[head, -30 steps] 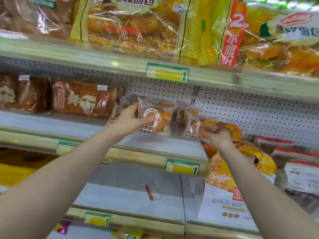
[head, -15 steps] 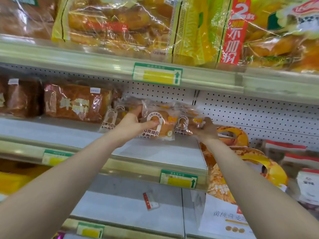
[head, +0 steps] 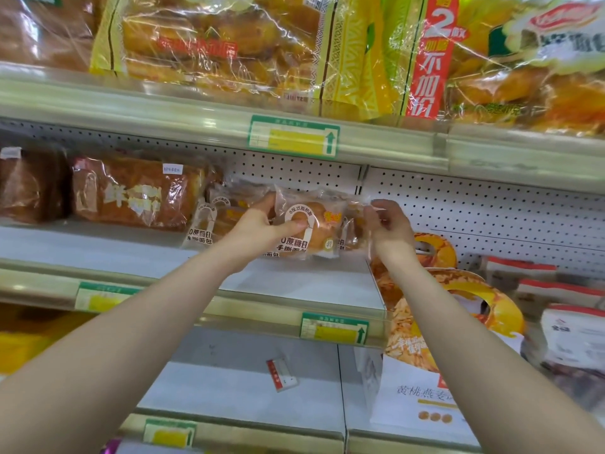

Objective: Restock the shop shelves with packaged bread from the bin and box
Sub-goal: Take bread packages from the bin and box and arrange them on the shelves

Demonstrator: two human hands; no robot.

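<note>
A small clear-wrapped bread pack (head: 314, 229) with a white ring label stands upright at the back of the middle shelf (head: 304, 283). My left hand (head: 262, 227) grips its left side, thumb across the front. My right hand (head: 388, 226) pinches the clear wrapper edge on the pack's right side. More packs of the same bread (head: 209, 224) stand just left and behind, partly hidden by my left hand. Another small pack sits behind the right edge, mostly hidden.
Brown loaf bags (head: 131, 193) fill the shelf's left end. Large yellow bread bags (head: 229, 44) crowd the top shelf. Orange-handled cake boxes (head: 458, 299) and white pouches (head: 573, 335) stand at the right. A small red-and-white tag (head: 281, 375) lies on the lower shelf.
Both hands have pushed the small packs further back and left on the middle shelf. My right hand has shifted from a second pack to the wrapper edge beside the front pack.
</note>
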